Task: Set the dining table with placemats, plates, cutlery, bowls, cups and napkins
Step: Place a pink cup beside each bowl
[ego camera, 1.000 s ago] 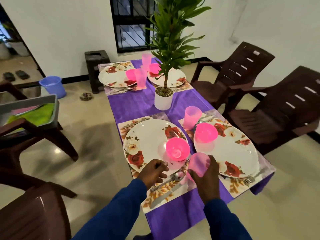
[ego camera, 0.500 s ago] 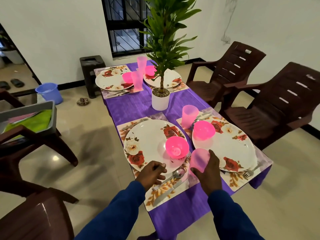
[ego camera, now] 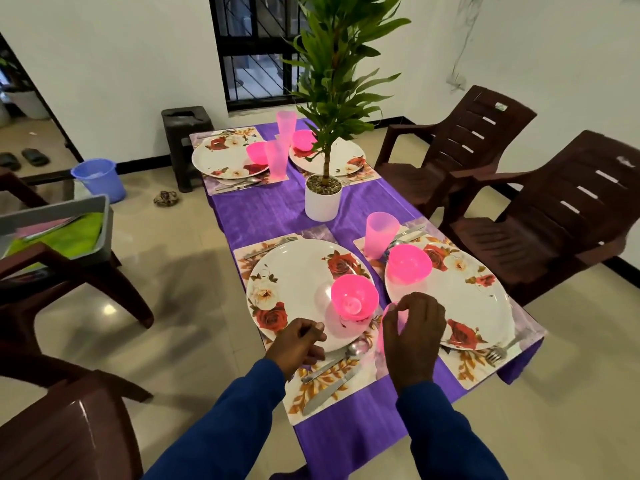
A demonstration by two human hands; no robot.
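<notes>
Fingers of our right hand [ego camera: 414,336] curl around a translucent pink plastic cup [ego camera: 390,322], which shows only as a sliver at their left edge, between the two near floral white plates [ego camera: 298,289]. Our left hand [ego camera: 298,344] sits loosely curled with its thumb up and appears to hold nothing; its knuckles lie just beside the plate rim, and the steel spoon [ego camera: 341,356] and steel table knife [ego camera: 327,393] on the floral placemat [ego camera: 346,403] lie just right of them.

We judge the step in hand to be seating this cup. To do it well, we should lower it straight down onto the placemat, clear of the spoon bowl and the round pink plastic bowl [ego camera: 354,297] just beyond our fingertips, then release without nudging either.

The cup's long axis seems roughly upright; our hand hides which end is up.
</notes>
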